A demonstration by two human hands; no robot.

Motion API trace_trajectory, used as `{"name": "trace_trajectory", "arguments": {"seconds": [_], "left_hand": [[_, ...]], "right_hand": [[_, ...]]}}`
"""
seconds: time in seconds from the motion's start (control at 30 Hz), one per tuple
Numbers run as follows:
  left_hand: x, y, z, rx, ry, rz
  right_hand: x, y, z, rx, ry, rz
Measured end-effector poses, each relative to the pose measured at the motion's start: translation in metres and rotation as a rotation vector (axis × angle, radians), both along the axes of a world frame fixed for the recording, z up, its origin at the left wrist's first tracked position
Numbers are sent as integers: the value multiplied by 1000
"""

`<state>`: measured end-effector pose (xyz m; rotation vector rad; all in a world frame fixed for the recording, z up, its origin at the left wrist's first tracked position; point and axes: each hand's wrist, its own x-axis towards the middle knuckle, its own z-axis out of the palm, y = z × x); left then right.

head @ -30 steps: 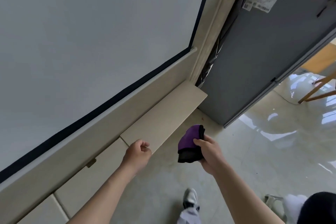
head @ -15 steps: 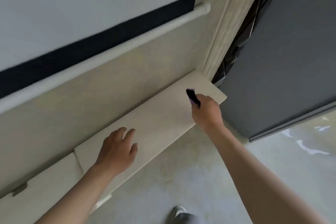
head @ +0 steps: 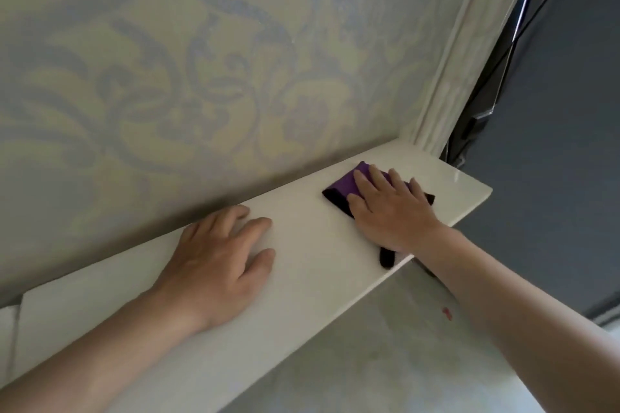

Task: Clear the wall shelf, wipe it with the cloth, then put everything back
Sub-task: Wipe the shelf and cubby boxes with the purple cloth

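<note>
A cream wall shelf (head: 312, 255) runs from lower left to the right, against patterned wallpaper. A purple cloth with black edging (head: 342, 189) lies flat near the shelf's right end. My right hand (head: 389, 211) presses on it with straight, spread fingers and covers most of it; a black corner of the cloth sticks out by the wrist. My left hand (head: 218, 261) rests palm down on the bare shelf to the left, fingers relaxed, holding nothing. Nothing else stands on the visible part of the shelf.
A cream moulded pillar (head: 446, 70) rises at the shelf's right end. Beyond it stands a dark grey panel (head: 553, 144) with cables in the gap. Pale glossy floor (head: 385, 362) lies below the shelf's front edge.
The view has closed in on the shelf. My right hand went from gripping the bunched cloth to laying it flat and pressing on it. My left hand settled flat on the shelf.
</note>
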<state>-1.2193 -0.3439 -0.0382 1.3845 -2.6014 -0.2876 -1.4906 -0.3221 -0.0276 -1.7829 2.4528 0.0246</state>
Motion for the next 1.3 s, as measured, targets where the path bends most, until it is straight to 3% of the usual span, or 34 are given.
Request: {"name": "trace_trajectory", "arguments": {"seconds": [0.23, 0.43, 0.6, 0.83, 1.1, 1.3], "left_hand": [[-2, 4, 3, 11, 13, 6], [-1, 0, 0, 0, 46, 9], [-1, 0, -1, -10, 45, 4], [-3, 0, -2, -17, 32, 15], [-1, -1, -3, -18, 30, 5], [-3, -1, -3, -24, 24, 4]], "right_hand": [[-83, -76, 8, -58, -10, -165], [-83, -74, 5, -78, -33, -211], [-63, -54, -4, -63, 5, -49], [-116, -60, 7, -48, -26, -291], [-51, -31, -5, -67, 23, -36], [-112, -30, 4, -36, 17, -321]]}}
